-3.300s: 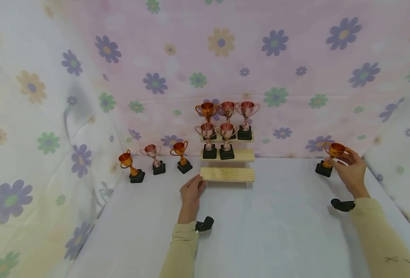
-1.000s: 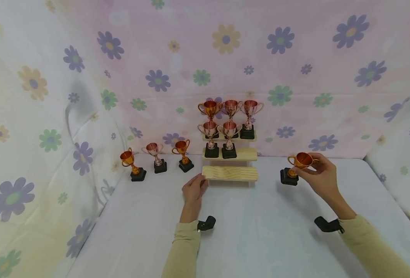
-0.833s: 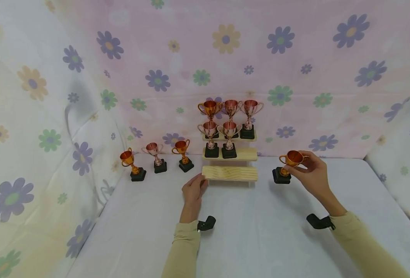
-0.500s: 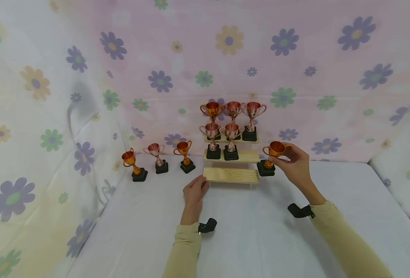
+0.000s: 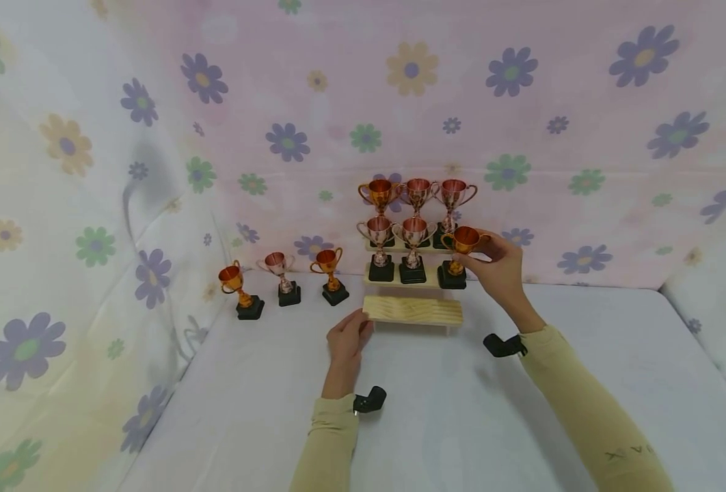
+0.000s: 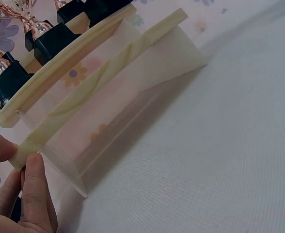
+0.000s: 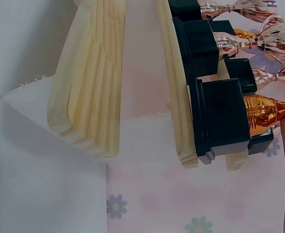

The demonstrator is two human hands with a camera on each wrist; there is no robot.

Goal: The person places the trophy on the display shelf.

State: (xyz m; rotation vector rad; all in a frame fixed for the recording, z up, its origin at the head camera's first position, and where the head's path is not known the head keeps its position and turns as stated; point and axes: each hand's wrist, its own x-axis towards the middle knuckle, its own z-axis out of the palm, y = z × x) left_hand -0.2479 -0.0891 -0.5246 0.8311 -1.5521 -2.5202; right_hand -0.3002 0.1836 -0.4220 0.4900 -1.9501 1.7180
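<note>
A three-step wooden display stand point(image 5: 412, 310) stands on the white table. My left hand point(image 5: 344, 345) pinches the left end of its lowest step, thumb on one side and fingers on the other in the left wrist view. With my right hand point(image 5: 500, 270) I grip a gold trophy cup point(image 5: 465, 239) at the right end of the middle step. Its black base point(image 7: 220, 114) is against that step in the right wrist view. Two rose-gold trophies point(image 5: 413, 234) stand to its left. On the top step are a gold trophy point(image 5: 379, 190) and two rose-gold ones point(image 5: 453, 191), partly hidden.
Left of the stand, two gold trophies point(image 5: 327, 262) and a rose-gold trophy point(image 5: 277, 263) stand in a loose row on the white tablecloth point(image 5: 437, 410). Flower-patterned cloth point(image 5: 338, 82) hangs close behind and at both sides.
My right hand has carried the gold trophy leftward from the table's right side to the middle step's right end. My left hand has kept its grip on the lowest step.
</note>
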